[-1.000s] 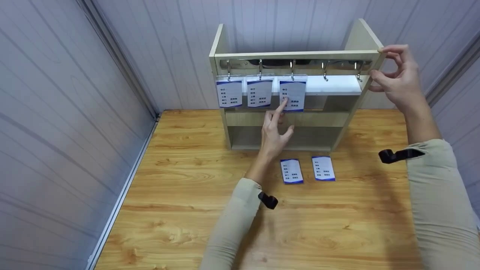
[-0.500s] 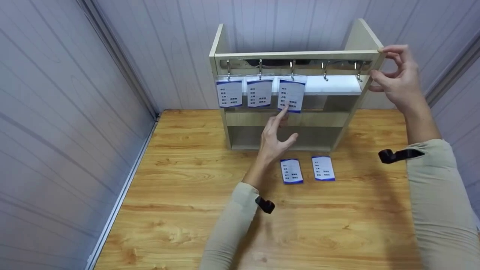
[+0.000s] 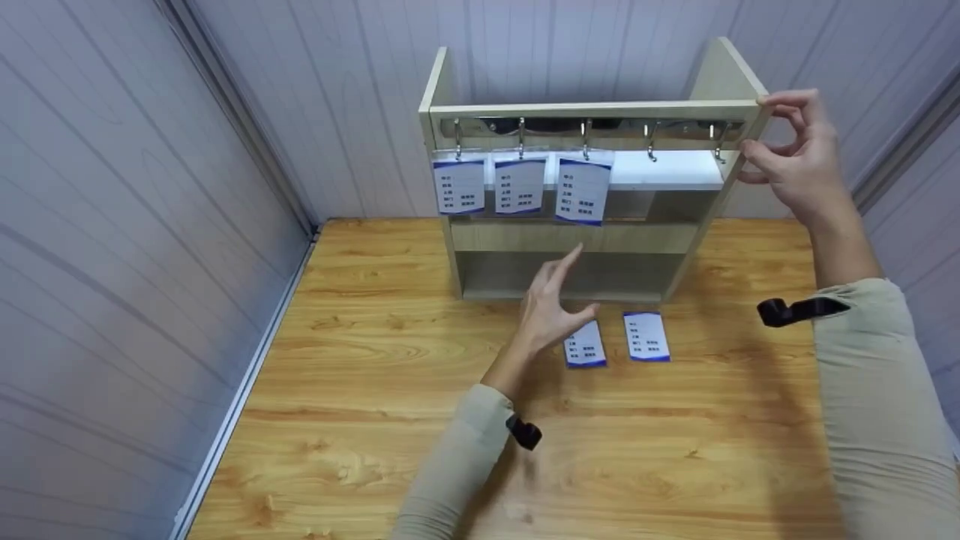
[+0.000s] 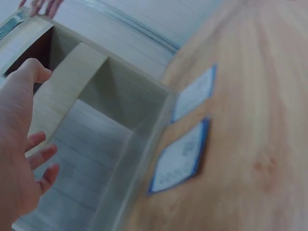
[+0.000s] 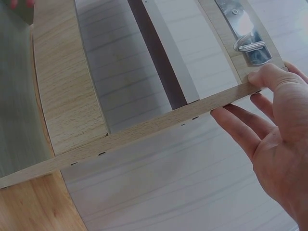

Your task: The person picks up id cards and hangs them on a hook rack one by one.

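Observation:
My left hand (image 3: 546, 309) is in the air before the wooden rack (image 3: 577, 238), fingers spread, holding nothing. Its thumb overlaps the upper corner of a badge card (image 3: 585, 346) lying on the table. To the right lies a second badge card (image 3: 646, 337), white with blue edges. Three more cards hang from the rack's left hooks; the third hanging card (image 3: 583, 191) tilts slightly. At the rack's upper right corner my right hand (image 3: 802, 150) grips the side panel (image 5: 163, 115), thumb in front and fingers on the outer face, as the right wrist view shows.
A metal strip of hooks (image 3: 651, 142) runs across the rack's top; the two right hooks carry no card. Below are a white shelf (image 3: 664, 169) and lower compartments. Pale panelled walls (image 3: 150, 225) stand behind and at both sides of the wooden table (image 3: 360, 420).
My left hand has left the third hanging card and moved down toward the cards on the table, its fingers spreading wider. The right hand keeps its grip on the rack.

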